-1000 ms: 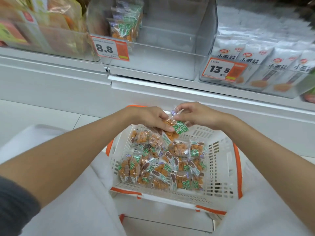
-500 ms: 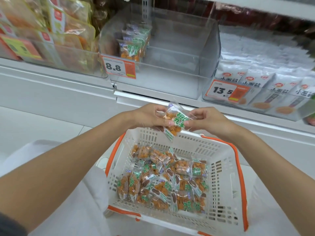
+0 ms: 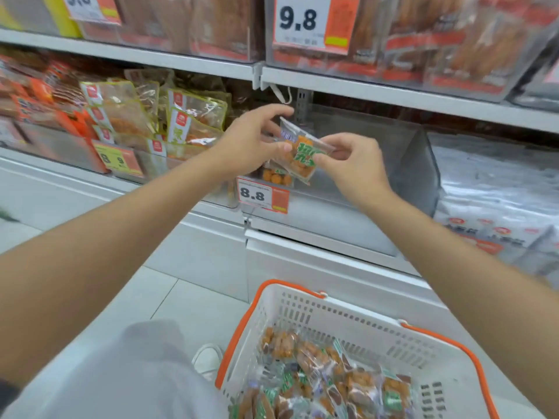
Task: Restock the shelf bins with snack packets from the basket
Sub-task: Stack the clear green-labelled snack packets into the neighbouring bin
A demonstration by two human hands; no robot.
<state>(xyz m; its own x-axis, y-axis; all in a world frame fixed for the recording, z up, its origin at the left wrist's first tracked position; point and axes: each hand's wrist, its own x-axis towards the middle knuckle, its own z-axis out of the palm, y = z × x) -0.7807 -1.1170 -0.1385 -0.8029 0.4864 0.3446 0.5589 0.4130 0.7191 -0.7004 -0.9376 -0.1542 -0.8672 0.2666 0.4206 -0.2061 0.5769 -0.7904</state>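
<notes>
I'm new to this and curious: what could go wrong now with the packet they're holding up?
The snack packet is only pinched at its edges by the left hand and right hand, so it might slip and fall short of the clear bin. A wrist might knock the 8.8 price tag on the bin's front.
</notes>
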